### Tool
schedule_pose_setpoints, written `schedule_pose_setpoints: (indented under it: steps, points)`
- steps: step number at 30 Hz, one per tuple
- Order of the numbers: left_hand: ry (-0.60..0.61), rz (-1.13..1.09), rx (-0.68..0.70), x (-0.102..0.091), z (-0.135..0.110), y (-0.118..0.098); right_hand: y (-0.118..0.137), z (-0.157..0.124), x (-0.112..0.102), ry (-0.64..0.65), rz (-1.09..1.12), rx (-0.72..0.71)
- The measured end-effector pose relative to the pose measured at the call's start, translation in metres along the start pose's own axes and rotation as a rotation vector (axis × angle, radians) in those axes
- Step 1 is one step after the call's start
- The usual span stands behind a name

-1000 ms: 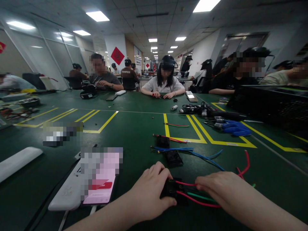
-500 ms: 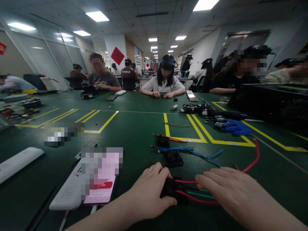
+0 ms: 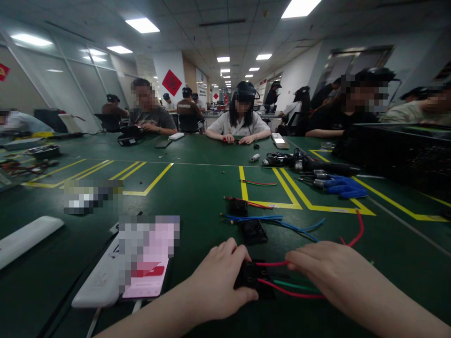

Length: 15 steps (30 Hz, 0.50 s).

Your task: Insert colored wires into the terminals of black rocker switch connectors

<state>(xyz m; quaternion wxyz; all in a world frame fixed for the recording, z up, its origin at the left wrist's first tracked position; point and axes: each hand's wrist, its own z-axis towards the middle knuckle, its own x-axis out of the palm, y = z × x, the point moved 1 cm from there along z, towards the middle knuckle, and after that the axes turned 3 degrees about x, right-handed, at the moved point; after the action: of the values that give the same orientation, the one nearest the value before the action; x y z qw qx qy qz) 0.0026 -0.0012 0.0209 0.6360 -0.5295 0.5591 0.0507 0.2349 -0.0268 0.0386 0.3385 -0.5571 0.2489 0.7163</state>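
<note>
1. The left hand (image 3: pixel 220 277) is holding a small, boxy, matte black plastic block (image 3: pixel 251 274) by its left end, thumb on the near side and fingers curling over the far side; the block is resting on the smooth green tabletop (image 3: pixel 197 188), near and right of centre.
2. The right hand (image 3: pixel 327 272) is keeping its fingers narrow and together, the tips touching the farther of two glossy red insulated wires (image 3: pixel 289 295); its thumb is hiding, so I cannot tell whether it is pinching.
3. A curved, loose red wire end (image 3: pixel 360 227) beyond the right hand is now leaning farther left than half a second ago, while the left hand and block are staying put. I judge that the right hand is working the wiring against a steadied block.
4. A slim green wire (image 3: pixel 294 284) is running between the red ones, passing under the right hand.
5. Just beyond, thin, flexible blue wires (image 3: pixel 299 227) are lying beside a squarish black plastic housing (image 3: pixel 254 231), whose upper face is looking recessed.
</note>
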Motion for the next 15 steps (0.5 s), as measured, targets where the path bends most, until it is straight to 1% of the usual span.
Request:
schedule_pose_setpoints:
  steps: [3,5,6,8,12,13,15]
  points:
    - [-0.006,0.001,-0.003,-0.001,0.000,-0.001,0.008,0.000,-0.008,-0.186,-0.114,-0.091]
    - [-0.008,0.005,-0.002,-0.002,0.001,-0.002,0.011,0.000,-0.010,-0.225,-0.148,-0.105]
    - [-0.006,0.006,-0.004,-0.003,0.001,-0.003,0.011,-0.001,-0.010,-0.212,-0.142,-0.098]
    - [0.001,0.007,-0.013,-0.004,0.001,-0.003,0.008,-0.001,-0.006,-0.115,-0.087,-0.053]
    - [0.019,0.008,-0.029,-0.004,0.001,-0.004,-0.001,-0.001,0.007,0.198,0.044,0.107]
    - [0.017,0.011,-0.029,-0.004,0.001,-0.004,-0.002,-0.001,0.009,0.245,0.060,0.134]
    - [0.010,0.010,-0.024,-0.003,0.000,-0.003,-0.004,-0.001,0.009,0.261,0.070,0.144]
